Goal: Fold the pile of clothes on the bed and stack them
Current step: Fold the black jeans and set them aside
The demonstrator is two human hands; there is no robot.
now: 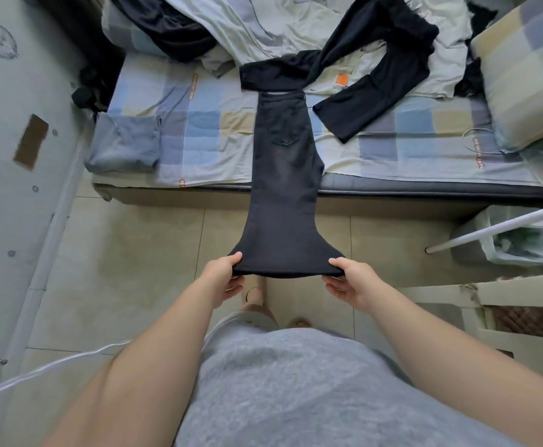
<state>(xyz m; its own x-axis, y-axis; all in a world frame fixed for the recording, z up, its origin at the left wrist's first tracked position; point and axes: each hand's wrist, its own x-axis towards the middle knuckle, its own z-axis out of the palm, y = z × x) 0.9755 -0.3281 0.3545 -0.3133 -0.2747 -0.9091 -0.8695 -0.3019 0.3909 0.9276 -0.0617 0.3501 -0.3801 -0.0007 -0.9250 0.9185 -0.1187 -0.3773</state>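
Two risks are being run here. The dark trousers (284,175) are lying with the waistband on the bed (199,130) at twelve o'clock, while the legs are being stretched out over the floor (118,253) toward six o'clock. Because only the hem corners are being gripped, the doubled legs could be pulled out of line by an uneven tug. The waistband, apparently touching a sleeve of the black long-sleeved top (376,82), could be dragged off the mattress edge by too strong a pull toward the body. The left hand (228,275), at nine o'clock of the hem, is pinching its corner, with the thumb being pressed on top and the fingers being curled beneath. The right hand (347,279), at three o'clock, is gripping the other corner likewise. Both forearms are being held forward. A folded grey garment (123,146) is lying on the bed at ten o'clock.
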